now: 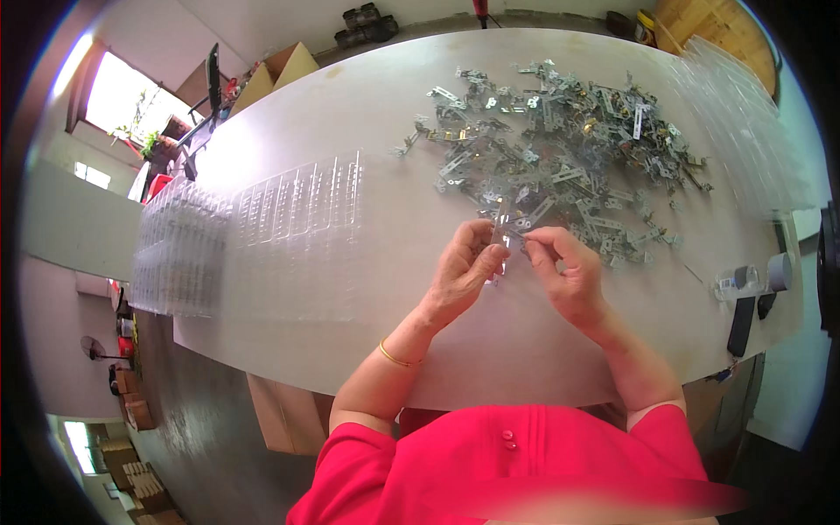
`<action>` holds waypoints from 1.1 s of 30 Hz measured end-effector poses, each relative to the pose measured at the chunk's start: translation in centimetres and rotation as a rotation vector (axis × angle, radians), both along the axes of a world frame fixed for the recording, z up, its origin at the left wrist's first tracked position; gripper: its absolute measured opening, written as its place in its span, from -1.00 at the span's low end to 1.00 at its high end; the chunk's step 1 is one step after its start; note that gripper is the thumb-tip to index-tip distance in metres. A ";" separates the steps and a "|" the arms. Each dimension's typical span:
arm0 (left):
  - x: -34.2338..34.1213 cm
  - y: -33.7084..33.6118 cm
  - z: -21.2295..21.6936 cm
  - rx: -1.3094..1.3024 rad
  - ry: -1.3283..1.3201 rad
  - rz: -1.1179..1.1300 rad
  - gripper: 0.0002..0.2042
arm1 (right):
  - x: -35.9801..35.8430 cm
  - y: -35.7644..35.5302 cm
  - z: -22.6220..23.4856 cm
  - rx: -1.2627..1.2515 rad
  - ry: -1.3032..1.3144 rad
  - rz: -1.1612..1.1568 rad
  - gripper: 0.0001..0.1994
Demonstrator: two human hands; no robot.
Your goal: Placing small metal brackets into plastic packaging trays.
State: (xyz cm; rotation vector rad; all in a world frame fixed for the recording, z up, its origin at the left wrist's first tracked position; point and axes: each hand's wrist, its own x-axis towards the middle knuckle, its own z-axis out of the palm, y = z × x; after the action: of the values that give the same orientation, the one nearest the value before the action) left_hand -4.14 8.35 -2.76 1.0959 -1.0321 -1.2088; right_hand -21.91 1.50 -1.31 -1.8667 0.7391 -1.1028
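Small flat silver metal bracket point(510, 226) sits pinched between both hands, just above the white tabletop point(367, 114), at the near edge of the big heap of loose silver metal brackets point(560, 149). Left hand point(464, 271): thumb and fingertips pressed together on one end. Right hand point(569, 271): thumb and forefinger pinching the other end. Risks as I see them: the grip is fingertip-only, so a slip would drop the part into the heap, where it's lost among lookalikes. Stamped edges could nick skin. Clear plastic blister trays point(297, 219) lie well apart to the left, a long reach.
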 end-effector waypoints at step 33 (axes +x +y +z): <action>-0.9 0.2 -0.3 -0.436 -0.800 0.196 -0.69 | -0.1 -0.2 -0.1 -0.266 0.057 0.067 -0.88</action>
State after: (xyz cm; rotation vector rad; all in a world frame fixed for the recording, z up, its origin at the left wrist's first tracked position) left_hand -5.00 8.56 -3.09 1.3076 -1.6455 -0.3251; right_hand -22.01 1.33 -1.38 -2.1384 0.5784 -1.1537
